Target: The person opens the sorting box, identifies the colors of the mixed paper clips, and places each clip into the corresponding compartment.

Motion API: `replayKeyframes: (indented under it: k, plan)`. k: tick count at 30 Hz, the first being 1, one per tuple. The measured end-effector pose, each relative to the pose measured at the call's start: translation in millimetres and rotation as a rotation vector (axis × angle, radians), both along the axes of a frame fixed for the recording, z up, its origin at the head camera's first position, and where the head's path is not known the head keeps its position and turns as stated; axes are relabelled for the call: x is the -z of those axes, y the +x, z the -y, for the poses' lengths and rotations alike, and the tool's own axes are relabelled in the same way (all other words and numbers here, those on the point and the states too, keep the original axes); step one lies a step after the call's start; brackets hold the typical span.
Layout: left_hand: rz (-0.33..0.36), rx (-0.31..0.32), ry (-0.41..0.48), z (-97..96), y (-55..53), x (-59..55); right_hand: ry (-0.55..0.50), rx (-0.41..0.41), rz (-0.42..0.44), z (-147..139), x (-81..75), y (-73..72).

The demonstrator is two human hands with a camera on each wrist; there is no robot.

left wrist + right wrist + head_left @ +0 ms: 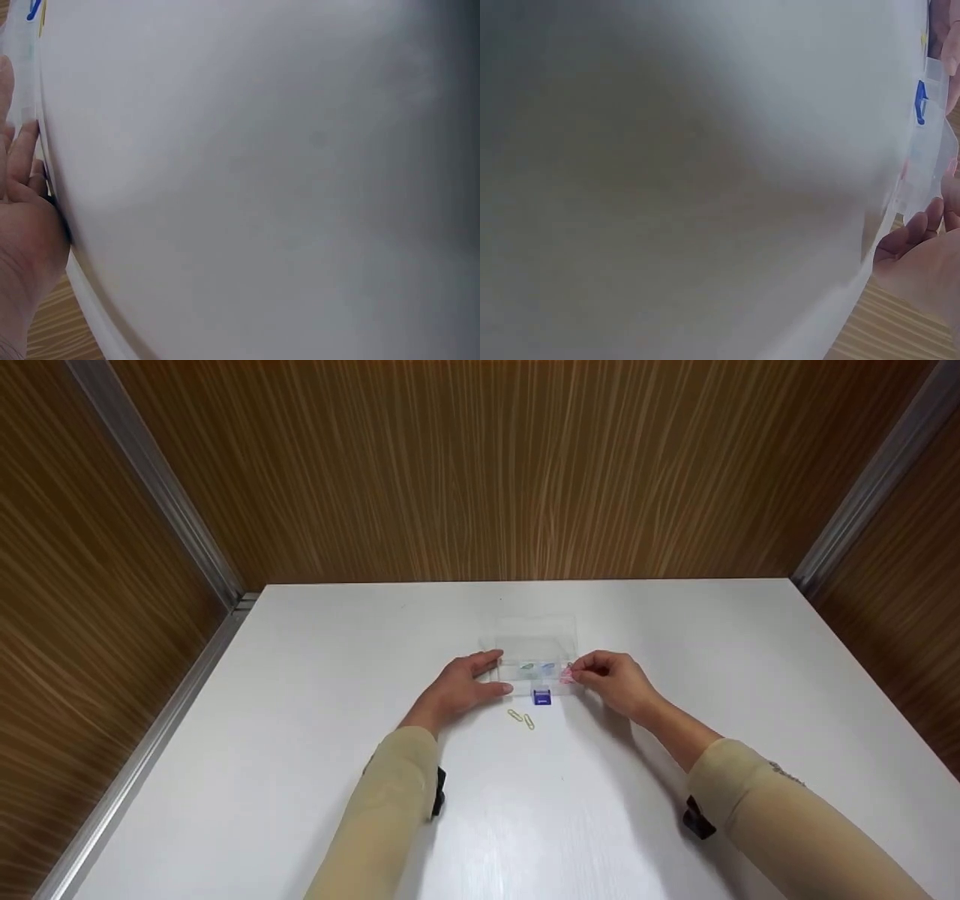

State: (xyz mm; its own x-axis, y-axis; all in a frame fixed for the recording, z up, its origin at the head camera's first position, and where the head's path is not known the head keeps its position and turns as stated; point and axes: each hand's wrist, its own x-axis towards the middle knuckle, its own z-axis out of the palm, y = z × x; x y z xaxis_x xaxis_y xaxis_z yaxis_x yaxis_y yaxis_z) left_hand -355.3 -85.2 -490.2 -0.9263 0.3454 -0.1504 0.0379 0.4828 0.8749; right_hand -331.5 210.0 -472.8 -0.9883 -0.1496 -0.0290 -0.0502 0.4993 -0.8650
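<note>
A clear plastic box point(517, 690) lies on the white table with its transparent lid point(534, 630) raised at the back and a blue latch point(541, 697) at the front. Small green clips point(527, 667), blue clips point(548, 667) and pink clips point(566, 676) sit side by side in it. My left hand point(463, 684) grips the box's left end, thumb at the front and fingers farther back. At the right end, thumb and forefinger of my right hand point(616, 682) pinch a paper clip over the pink ones; the fingers mostly hide it.
Two yellow paper clips point(521, 718) lie on the table in front of the box. Wood-patterned panels point(525, 472) stand behind the table point(337, 660) and at both sides, with metal posts point(165, 480) in the corners.
</note>
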Motion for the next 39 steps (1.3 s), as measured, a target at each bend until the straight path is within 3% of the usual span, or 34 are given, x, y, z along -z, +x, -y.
replayKeyframes:
  k: [11,20,29,34,39]
  plan:
    - [-0.006,-0.003,0.0,-2.3,-0.7,-1.6,0.003,-0.005,-0.009,-6.0,-3.1,3.5]
    - [-0.002,-0.006,-0.011,-1.6,-1.4,-2.9,-0.003,-0.04,-0.066,-1.0,-10.8,17.4]
    - [-0.006,-0.018,-0.05,-0.1,-2.5,-3.7,-0.074,-0.182,-0.004,18.9,-8.4,34.9]
    - [-0.03,-0.005,-0.063,0.6,-2.6,-3.7,-0.056,-0.269,-0.001,28.4,-2.3,38.9]
    - [-0.04,0.009,-0.057,1.4,-3.4,-3.5,-0.039,-0.294,-0.008,34.4,1.3,39.7]
